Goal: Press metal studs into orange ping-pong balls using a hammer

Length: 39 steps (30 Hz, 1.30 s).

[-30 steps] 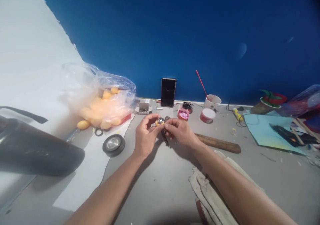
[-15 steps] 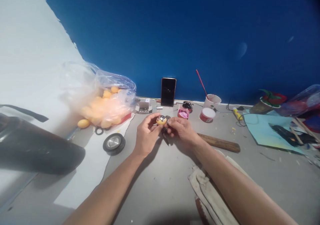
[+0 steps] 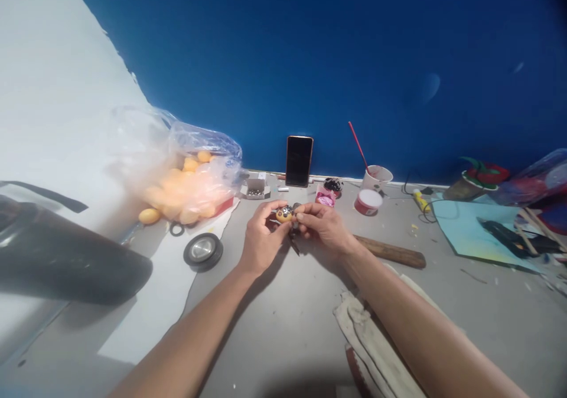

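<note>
My left hand (image 3: 262,235) is closed around a small yellow ball (image 3: 283,214) with shiny silver and dark spots, gripping it between thumb and fingers. Close against the ball's right side, my right hand (image 3: 325,227) has its thumb and fingers pinched together; what they hold, if anything, is too small to make out. A dark pointed piece (image 3: 295,245) shows just below the fingers. Partly hidden by my right wrist, a wooden handle (image 3: 396,251) lies on the table.
A plastic bag of yellow balls (image 3: 177,191), a small box of shiny bits (image 3: 256,191) and a round metal-centred disc (image 3: 203,251) are leftward. Behind stand a phone (image 3: 299,160), paint tubs (image 3: 368,201) and a cup (image 3: 377,176). A cloth (image 3: 361,327) lies under my right forearm.
The ball appears slightly turned, with more dark spots showing. My right fingertips have shifted slightly at its side. Both hands stay in nearly the same place.
</note>
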Available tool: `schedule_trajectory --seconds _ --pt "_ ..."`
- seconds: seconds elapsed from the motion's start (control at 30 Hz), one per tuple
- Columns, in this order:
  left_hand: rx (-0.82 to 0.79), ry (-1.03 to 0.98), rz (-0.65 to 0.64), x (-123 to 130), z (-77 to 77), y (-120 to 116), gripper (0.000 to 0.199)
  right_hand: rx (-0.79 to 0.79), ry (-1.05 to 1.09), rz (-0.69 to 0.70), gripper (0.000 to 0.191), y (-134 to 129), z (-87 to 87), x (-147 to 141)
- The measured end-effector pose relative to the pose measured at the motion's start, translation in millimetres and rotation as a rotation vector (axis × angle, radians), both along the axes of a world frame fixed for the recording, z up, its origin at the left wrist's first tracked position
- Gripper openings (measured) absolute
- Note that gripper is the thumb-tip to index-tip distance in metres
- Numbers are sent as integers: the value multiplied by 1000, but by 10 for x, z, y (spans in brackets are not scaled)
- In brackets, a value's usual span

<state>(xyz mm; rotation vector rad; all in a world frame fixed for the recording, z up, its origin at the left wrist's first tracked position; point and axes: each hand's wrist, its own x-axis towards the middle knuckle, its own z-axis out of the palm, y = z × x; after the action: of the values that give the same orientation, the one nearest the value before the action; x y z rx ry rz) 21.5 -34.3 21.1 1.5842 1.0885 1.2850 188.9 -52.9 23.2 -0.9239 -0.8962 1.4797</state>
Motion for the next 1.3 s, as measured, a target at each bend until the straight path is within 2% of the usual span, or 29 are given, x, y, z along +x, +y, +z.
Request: schedule_trajectory --seconds 0.37,0.53,0.73,0.97,1.3 --pt "125 0 25 7 -2 -4 31 14 -26 9 33 29 -77 16" --pt "106 12 -7 7 20 -32 32 18 -4 42 33 12 -77 18" --pt "20 -2 8 6 -5 -26 44 -29 61 26 37 36 -110 42" --pt "58 19 -8 5 -38 -5 36 -25 69 16 37 35 -116 36" --pt "82 53 -18 -30 -90 35 39 13 62 28 34 51 -159 39"
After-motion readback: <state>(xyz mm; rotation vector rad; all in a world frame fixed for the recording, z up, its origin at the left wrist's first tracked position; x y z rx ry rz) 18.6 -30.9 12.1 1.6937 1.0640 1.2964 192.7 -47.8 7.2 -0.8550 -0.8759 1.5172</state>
